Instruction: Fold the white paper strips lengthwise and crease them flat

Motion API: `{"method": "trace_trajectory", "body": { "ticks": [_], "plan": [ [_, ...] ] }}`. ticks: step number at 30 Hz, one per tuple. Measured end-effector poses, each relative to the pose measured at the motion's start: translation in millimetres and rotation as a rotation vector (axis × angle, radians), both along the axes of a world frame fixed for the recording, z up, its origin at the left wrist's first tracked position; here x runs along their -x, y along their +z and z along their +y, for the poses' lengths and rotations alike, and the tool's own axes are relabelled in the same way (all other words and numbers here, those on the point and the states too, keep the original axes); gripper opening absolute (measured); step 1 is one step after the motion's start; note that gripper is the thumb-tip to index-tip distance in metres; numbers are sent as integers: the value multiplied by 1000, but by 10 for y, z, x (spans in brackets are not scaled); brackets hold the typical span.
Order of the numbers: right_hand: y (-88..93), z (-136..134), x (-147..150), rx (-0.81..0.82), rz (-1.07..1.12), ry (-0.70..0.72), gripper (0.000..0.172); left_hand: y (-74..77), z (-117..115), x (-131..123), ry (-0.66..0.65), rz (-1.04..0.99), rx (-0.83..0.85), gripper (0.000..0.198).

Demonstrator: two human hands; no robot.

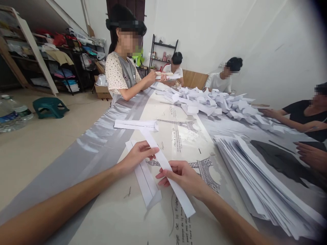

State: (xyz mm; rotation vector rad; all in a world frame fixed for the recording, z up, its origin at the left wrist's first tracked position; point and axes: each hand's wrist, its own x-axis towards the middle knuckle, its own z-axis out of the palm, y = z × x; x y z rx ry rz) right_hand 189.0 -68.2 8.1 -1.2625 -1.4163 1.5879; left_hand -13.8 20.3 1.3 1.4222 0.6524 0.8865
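Between my two hands a long, narrow white paper strip (pixel 176 190) slants above the table. My left hand (pixel 141 153) pinches its upper part, thumb on top and fingers beneath. Lower down, my right hand (pixel 182 175) grips the same strip with its thumb over the face. Under the strip and my left hand lies a folded white paper piece (pixel 144 182) with a dark line along it. Just beyond sits another folded paper piece (pixel 135 125), flat on the cloth.
A thick stack of white paper sheets (pixel 255 177) lies at the right. A heap of folded papers (pixel 212 100) covers the far side of the printed tablecloth (pixel 107 207). Several people sit or stand around the table. A green stool (pixel 50 106) and water bottles (pixel 12 115) are on the floor at left.
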Motion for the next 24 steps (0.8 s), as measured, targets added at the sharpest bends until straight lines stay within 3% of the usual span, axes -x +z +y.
{"method": "trace_trajectory", "body": {
  "ticks": [4, 9, 14, 24],
  "plan": [
    [54, 4, -12, 13, 33, 28, 23, 8, 11, 8, 26, 33, 33, 27],
    [72, 34, -82, -136, -246, -36, 17, -65, 77, 17, 122, 31, 131, 34],
    [70, 51, -170, -237, -402, -85, 21, -73, 98, 27, 172, 59, 80, 31],
    [162, 15, -168, -59, -151, -55, 23, -21, 106, 35, 127, -83, 142, 30]
  ]
}}
